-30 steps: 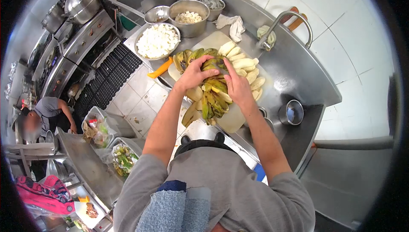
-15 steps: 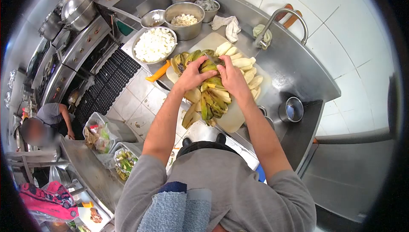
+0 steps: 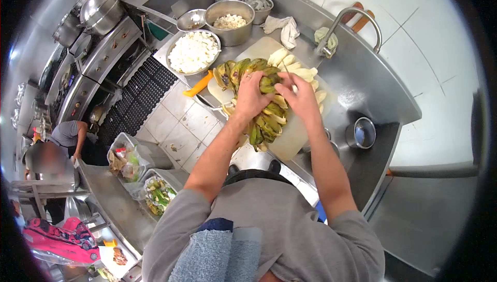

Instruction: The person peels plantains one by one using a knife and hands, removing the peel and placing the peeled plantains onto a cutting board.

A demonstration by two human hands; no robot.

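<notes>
My left hand (image 3: 252, 97) is closed around a green-skinned plantain (image 3: 268, 82) above a heap of dark green and yellow peels (image 3: 266, 126). Close beside it, the fingers of my right hand (image 3: 301, 98) are bent at the plantain's right side. A slim thing that looks like a small knife (image 3: 286, 68) sticks up from the right hand; its grip is mostly hidden. Peeled pale plantains (image 3: 296, 67) lie behind the hands on a white cutting board (image 3: 289, 145). More green peels (image 3: 228, 72) spread to the left.
Behind stand a bowl of chopped white pieces (image 3: 193, 52), a deep pot (image 3: 229, 23) and smaller bowls. A long orange item (image 3: 198, 84) juts over the counter edge. A faucet (image 3: 357, 10) and metal cup (image 3: 361, 133) are right. A person (image 3: 66, 134) is at lower left.
My hands have turned and shifted slightly, with the right hand drawn a little back from the plantain. The slim knife-like thing now shows at it. The whole view has shifted slightly.
</notes>
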